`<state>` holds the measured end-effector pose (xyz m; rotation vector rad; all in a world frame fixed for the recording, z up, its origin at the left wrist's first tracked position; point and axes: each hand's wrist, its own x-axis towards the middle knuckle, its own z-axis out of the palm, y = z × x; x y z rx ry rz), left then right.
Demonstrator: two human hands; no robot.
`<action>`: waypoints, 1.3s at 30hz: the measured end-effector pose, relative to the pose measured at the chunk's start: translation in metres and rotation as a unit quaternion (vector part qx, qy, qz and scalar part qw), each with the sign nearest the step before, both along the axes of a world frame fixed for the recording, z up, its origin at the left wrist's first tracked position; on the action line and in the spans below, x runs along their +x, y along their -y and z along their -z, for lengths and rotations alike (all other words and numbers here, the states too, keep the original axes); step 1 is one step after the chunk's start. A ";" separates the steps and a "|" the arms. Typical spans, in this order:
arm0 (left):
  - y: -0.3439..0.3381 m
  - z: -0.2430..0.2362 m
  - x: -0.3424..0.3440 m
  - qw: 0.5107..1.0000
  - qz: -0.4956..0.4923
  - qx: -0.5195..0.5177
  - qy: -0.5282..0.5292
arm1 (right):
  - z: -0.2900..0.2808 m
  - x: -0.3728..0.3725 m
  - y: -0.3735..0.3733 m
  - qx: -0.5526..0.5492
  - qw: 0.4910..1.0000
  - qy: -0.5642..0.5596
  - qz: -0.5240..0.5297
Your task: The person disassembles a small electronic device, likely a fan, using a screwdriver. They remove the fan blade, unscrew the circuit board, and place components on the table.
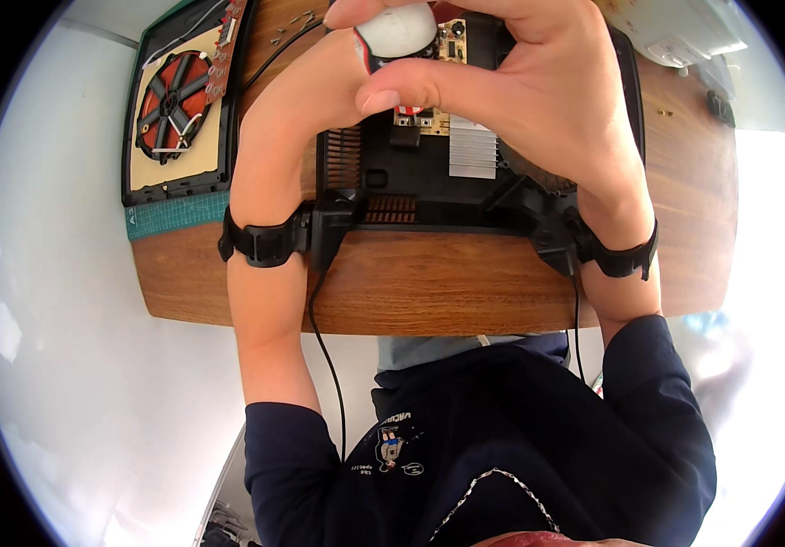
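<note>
A white rounded thing [396, 33] with a black and red edge is held at the top of the view; its kind I cannot make out. My left hand [333, 87] is bent in from the left and closed against it. Curving in from the other side, my right hand [547, 100] has its thumb stretched along the thing's near side; its other fingertips are hidden at the upper edge. Beneath both hands lies a black housing [447, 196] with a tan circuit board [455, 46] and a silver finned heat sink [473, 150].
At the left, a black-framed panel with a red and black round coil [174, 105] lies on a green cutting mat [178, 216]. Screws [292, 25] lie on the wooden table [392, 283]. Both wrists wear black straps [269, 244] with cables. A clear plastic bag [684, 36] is at upper right.
</note>
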<state>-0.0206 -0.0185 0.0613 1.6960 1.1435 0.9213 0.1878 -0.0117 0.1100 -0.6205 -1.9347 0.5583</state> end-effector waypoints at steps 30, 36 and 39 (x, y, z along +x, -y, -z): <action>-0.054 0.022 0.004 0.974 0.179 0.075 -0.117 | 0.010 -0.005 -0.001 0.006 0.997 -0.066 -0.047; -0.059 0.027 0.008 0.971 0.177 0.089 -0.135 | -0.020 0.000 0.022 -0.051 0.999 0.003 0.019; -0.060 0.025 0.005 0.970 0.174 0.087 -0.147 | -0.022 0.002 0.023 -0.117 0.993 -0.004 -0.024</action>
